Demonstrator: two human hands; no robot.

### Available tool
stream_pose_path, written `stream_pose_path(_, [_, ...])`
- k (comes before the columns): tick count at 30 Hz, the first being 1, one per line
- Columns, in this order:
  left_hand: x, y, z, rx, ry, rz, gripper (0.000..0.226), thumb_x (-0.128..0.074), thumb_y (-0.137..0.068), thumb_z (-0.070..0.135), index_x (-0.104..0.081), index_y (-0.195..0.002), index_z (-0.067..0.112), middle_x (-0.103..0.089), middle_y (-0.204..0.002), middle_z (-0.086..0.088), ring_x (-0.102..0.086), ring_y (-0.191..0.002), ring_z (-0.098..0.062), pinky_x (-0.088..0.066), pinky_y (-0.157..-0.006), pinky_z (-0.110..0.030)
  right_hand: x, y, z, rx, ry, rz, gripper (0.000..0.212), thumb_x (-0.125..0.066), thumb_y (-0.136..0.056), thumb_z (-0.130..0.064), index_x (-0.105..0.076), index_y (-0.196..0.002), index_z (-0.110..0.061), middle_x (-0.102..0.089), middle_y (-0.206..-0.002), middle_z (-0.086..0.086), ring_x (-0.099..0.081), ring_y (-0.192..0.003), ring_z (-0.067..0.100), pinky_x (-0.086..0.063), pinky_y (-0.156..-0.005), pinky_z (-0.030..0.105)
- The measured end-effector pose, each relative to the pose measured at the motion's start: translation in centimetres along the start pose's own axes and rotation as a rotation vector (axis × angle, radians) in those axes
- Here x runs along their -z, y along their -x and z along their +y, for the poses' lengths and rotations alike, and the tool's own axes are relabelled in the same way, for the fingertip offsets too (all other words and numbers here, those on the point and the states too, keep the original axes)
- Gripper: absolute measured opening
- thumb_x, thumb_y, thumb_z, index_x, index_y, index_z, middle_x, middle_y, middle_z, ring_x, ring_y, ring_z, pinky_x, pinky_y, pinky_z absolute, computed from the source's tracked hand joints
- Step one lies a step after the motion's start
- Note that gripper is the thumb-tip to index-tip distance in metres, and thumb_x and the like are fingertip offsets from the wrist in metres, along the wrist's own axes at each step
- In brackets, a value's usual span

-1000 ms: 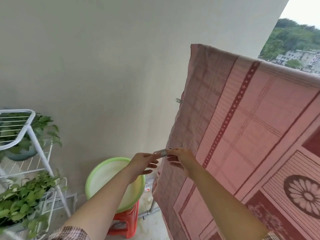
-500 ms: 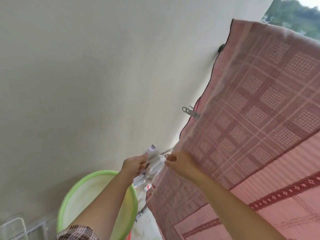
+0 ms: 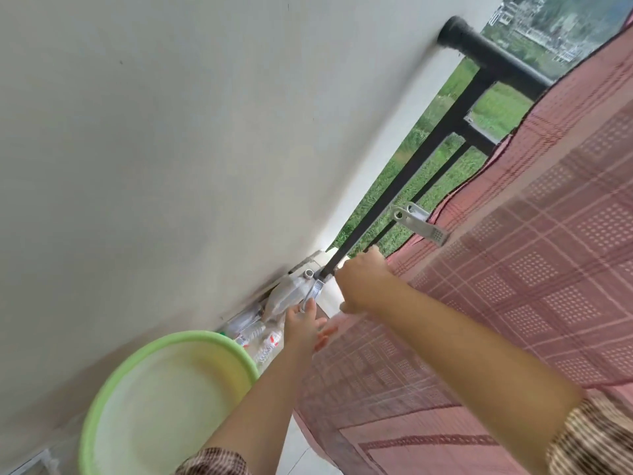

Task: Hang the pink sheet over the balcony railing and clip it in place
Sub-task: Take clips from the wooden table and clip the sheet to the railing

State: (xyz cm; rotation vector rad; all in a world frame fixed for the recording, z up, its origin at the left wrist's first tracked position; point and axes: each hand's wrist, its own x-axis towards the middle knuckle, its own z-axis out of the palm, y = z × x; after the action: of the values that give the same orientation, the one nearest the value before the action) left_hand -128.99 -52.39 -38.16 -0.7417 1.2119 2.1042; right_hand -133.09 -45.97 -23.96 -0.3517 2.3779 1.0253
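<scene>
Your right hand [image 3: 363,281] is gripping the pink sheet [image 3: 513,269] edge, draped over the railing [image 3: 404,173]; your left hand [image 3: 305,325] is pinching clip 2 [image 3: 313,291]. Try seating it squarely below clip 1 [image 3: 419,226].

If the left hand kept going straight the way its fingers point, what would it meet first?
Probably the silver clip right at the tips of the left hand, already at or near its fingers. Beyond it comes the foot of the black railing. Motion blur leaves contact uncertain.
</scene>
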Motion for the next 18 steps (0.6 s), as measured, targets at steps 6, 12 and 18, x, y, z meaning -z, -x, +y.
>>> stream_pose_path(6, [-0.2, -0.8, -0.3, 0.008, -0.017, -0.074, 0.036, -0.045, -0.096, 0.044, -0.036, -0.125, 0.024, -0.063, -0.118, -0.017, -0.072, -0.063, -0.018, -0.049, -0.045, -0.021, -1.2, -1.8, 0.1, -0.064, -0.186, -0.264, 0.055, -0.066, -0.082, -0.044, -0.051, -0.125, -0.015, -0.059, -0.113, 0.002, -0.058, -0.101, 0.022, -0.046, -0.081, 0.033])
stream_pose_path(12, [-0.1, -0.9, -0.5, 0.040, -0.070, -0.146, 0.024, -0.045, -0.096, 0.044, -0.038, -0.114, 0.029, -0.065, -0.113, -0.010, -0.070, -0.079, -0.018, -0.052, -0.061, -0.028, -1.7, -2.0, 0.3, -0.099, -0.358, -0.269, 0.034, -0.064, -0.082, -0.020, -0.056, -0.112, -0.008, -0.058, -0.093, 0.002, -0.056, -0.083, 0.020, -0.049, -0.070, 0.030])
stream_pose_path(18, [2.3, -2.1, -0.7, -0.030, -0.149, -0.144, 0.011, -0.064, -0.088, 0.033, -0.058, -0.092, 0.026, -0.065, -0.088, 0.003, -0.062, -0.081, -0.014, -0.047, -0.065, -0.027, -2.2, -1.8, -0.5, -0.104, -0.407, -0.109, 0.023, -0.050, -0.083, 0.000, -0.040, -0.065, -0.011, -0.044, -0.065, -0.002, -0.039, -0.052, 0.011, -0.038, -0.047, 0.025])
